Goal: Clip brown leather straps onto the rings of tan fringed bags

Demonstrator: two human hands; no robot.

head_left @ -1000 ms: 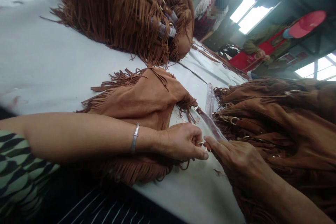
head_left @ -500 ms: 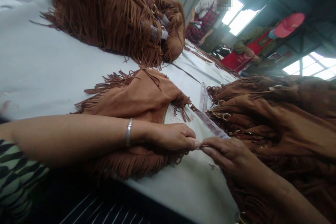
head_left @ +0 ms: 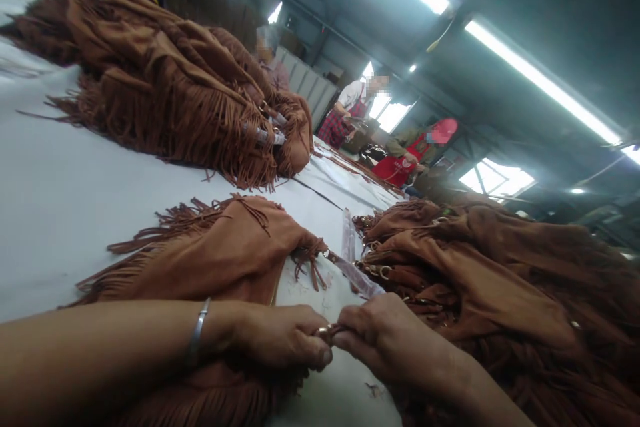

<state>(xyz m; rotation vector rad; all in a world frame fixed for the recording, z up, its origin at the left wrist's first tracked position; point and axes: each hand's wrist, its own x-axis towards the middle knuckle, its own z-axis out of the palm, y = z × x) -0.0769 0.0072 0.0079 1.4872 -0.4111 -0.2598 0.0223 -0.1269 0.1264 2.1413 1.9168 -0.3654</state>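
Note:
My left hand (head_left: 280, 337) and my right hand (head_left: 387, 340) meet at the near edge of the white table (head_left: 65, 213). Both are closed, pinching a small gold metal ring (head_left: 324, 331) between their fingertips. My left forearm, with a silver bangle (head_left: 196, 333), lies across a brown suede fringed bag (head_left: 220, 250) spread flat on the table. A strap in clear plastic wrap (head_left: 355, 273) runs from that bag's corner toward my right hand.
A pile of brown fringed bags (head_left: 165, 100) sits at the far left of the table. Another heap (head_left: 490, 293) with gold rings fills the right. Three people stand at the table's far end, one in a red cap (head_left: 443, 130).
The camera has tilted up, showing more ceiling and the far end. My hands stay joined on the ring, now lower in the picture and pulled slightly toward me.

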